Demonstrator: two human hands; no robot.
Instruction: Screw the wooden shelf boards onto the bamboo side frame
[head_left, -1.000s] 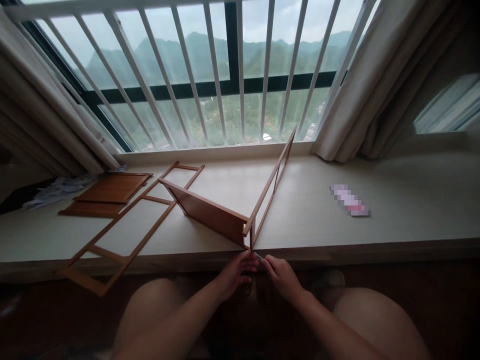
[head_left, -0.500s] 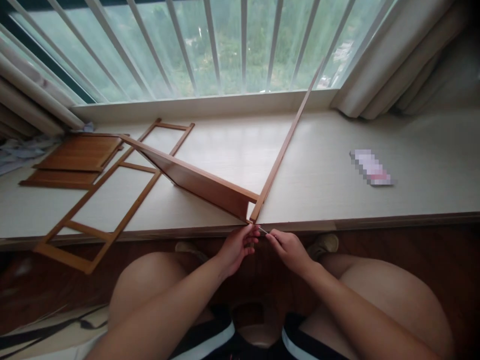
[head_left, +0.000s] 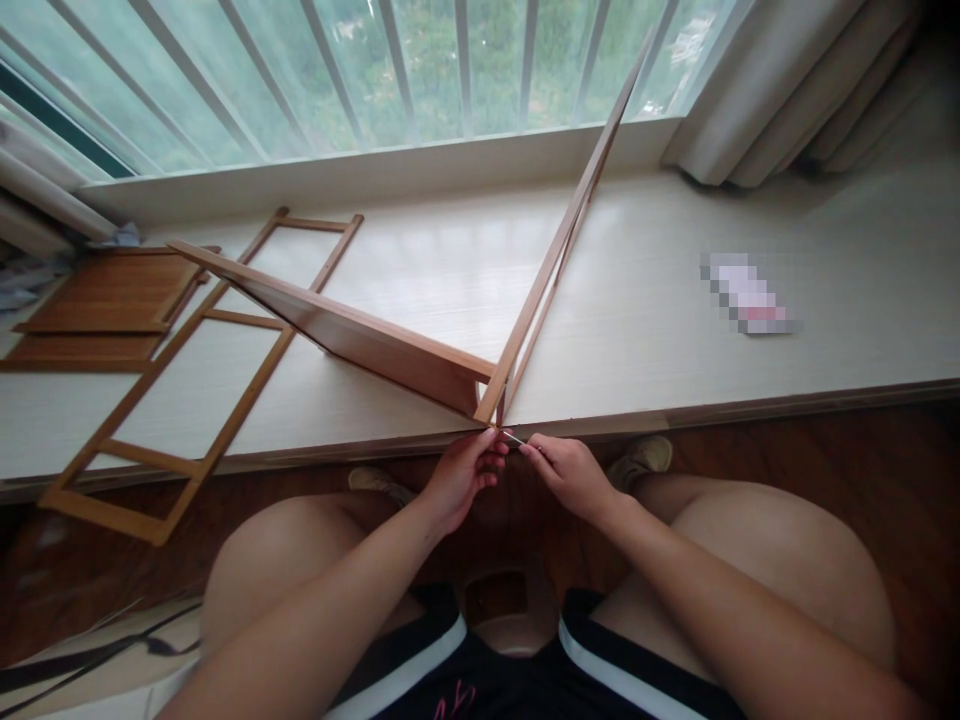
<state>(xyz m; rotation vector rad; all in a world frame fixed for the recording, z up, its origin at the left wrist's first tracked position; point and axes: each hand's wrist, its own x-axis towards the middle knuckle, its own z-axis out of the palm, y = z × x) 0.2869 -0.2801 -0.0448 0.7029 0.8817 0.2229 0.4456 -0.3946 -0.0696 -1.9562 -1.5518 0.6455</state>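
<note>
The right hand gripped a thin metal tool between thumb and fingers, its shaft pointing left and slightly away from that grip, toward the corner where a wooden panel and a wooden frame met. The left hand was nearer that corner, fingertips right at it; whether they pinched anything I could not make out. From the two grips, the frame's long axis ran away and rightward, the panel's away and leftward, over the pale ledge just beyond both hands
</note>
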